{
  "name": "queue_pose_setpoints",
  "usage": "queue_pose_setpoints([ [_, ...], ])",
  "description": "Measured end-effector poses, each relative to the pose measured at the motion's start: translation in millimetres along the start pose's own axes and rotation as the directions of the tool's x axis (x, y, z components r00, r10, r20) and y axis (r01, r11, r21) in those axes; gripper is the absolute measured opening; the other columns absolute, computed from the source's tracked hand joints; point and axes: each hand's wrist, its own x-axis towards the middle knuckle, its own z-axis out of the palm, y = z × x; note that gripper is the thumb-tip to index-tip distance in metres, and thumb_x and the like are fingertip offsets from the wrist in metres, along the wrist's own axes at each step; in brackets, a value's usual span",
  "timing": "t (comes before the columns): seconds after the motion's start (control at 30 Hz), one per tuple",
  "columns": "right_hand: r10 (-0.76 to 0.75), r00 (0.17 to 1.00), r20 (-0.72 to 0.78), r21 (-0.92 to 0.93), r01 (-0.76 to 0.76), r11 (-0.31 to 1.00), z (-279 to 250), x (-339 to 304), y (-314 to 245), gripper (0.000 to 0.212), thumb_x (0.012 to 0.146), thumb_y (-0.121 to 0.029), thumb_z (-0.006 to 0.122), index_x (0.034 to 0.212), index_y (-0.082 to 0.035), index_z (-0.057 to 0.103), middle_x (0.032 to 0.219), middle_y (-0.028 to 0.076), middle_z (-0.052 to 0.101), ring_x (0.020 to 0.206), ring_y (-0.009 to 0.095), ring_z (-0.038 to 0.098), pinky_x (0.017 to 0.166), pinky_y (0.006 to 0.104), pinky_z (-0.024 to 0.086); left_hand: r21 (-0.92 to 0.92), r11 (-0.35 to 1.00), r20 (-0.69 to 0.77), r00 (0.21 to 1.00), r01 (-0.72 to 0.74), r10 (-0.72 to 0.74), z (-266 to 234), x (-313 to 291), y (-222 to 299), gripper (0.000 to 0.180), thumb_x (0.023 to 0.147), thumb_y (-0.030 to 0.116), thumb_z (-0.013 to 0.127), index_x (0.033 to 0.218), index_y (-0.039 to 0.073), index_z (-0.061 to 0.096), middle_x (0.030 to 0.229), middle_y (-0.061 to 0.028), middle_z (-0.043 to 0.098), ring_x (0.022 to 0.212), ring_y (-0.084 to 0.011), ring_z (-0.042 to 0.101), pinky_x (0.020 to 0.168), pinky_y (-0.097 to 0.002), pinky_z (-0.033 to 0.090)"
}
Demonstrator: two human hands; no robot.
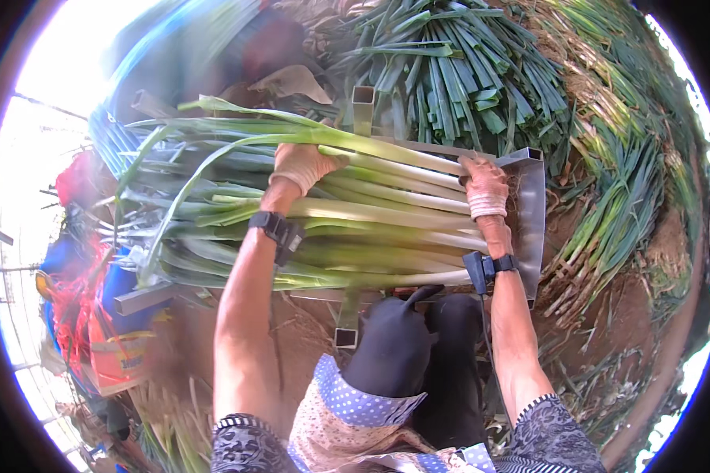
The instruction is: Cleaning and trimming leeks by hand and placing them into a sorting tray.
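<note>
Long green onions [379, 211] lie side by side across a metal frame, with white shanks and root ends to the right and green leaves to the left. My left hand [304, 165], in a thin glove with a pale cuff, closes round a stalk at the far side of the pile, where green turns to white. At the root ends, my right hand [485, 188] wears a similar glove and has its fingers curled over the tips of the far stalks. Its fingertips are partly hidden. Dark devices are strapped to both my wrists.
The metal frame [531, 229] has an upright end plate on the right and square posts [363, 104] at far and near sides. Bundled green onions [457, 71] stand beyond it; more are heaped [607, 181] at right. An orange-red bag [118, 355] sits at left.
</note>
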Motion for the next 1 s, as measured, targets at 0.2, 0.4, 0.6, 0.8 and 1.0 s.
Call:
queue_pose_setpoints([
  [0.2, 0.06, 0.986, 0.152, 0.011, -0.063, 0.998, 19, 0, -8, 0.036, 0.074, -0.011, 0.062, 0.108, -0.023, 0.062, 0.103, 0.007, 0.062, 0.099, 0.028, 0.058, 0.087, 0.0401, 0.045, 0.422, 0.907, 0.179, 0.979, 0.013, -0.097, -4, -5, -16, 0.05, 0.077, 0.046, 0.066, 0.114, 0.014, 0.061, 0.112, -0.0149, 0.062, 0.105, -0.034, 0.057, 0.09, -0.0409, 0.045],
  [0.4, 0.138, 0.952, 0.274, 0.111, -0.174, 0.979, 7, 4, -37, 0.039, 0.078, -0.025, 0.065, 0.117, -0.022, 0.059, 0.11, 0.008, 0.062, 0.105, 0.029, 0.056, 0.093, 0.0415, 0.041, 0.409, 0.912, 0.179, 0.976, 0.044, -0.127, -11, -13, -8, 0.044, 0.077, 0.037, 0.069, 0.112, 0.012, 0.062, 0.109, -0.0147, 0.063, 0.102, -0.0344, 0.059, 0.086, -0.0426, 0.047],
  [0.6, -0.068, 0.979, 0.193, 0.304, 0.006, 0.953, 19, 12, -51, 0.044, 0.078, -0.037, 0.065, 0.119, -0.021, 0.058, 0.108, 0.008, 0.062, 0.105, 0.027, 0.054, 0.097, 0.0426, 0.035, 0.388, 0.914, 0.224, 0.95, 0.116, -0.216, -1, -6, 5, 0.047, 0.077, 0.042, 0.066, 0.114, 0.014, 0.061, 0.111, -0.0161, 0.062, 0.102, -0.0346, 0.059, 0.087, -0.0425, 0.046],
  [0.8, -0.108, 0.99, 0.092, 0.323, 0.073, 0.943, 30, 17, -62, 0.039, 0.076, -0.031, 0.065, 0.112, -0.02, 0.06, 0.097, 0.008, 0.061, 0.098, 0.028, 0.054, 0.087, 0.042, 0.039, 0.52, 0.849, 0.211, 0.948, 0.098, -0.239, -5, -10, -9, 0.053, 0.078, 0.046, 0.064, 0.12, 0.013, 0.056, 0.119, -0.0171, 0.059, 0.111, -0.0349, 0.054, 0.095, -0.0409, 0.041],
  [1.0, -0.073, 0.985, 0.157, 0.196, 0.041, 0.98, 20, 14, -65, 0.042, 0.078, -0.039, 0.065, 0.116, -0.02, 0.061, 0.098, 0.008, 0.063, 0.092, 0.029, 0.058, 0.084, 0.0402, 0.043, 0.49, 0.871, 0.237, 0.96, 0.012, -0.147, -2, -12, -9, 0.049, 0.078, 0.042, 0.065, 0.118, 0.015, 0.059, 0.118, -0.0139, 0.06, 0.11, -0.0344, 0.054, 0.095, -0.0394, 0.041],
])
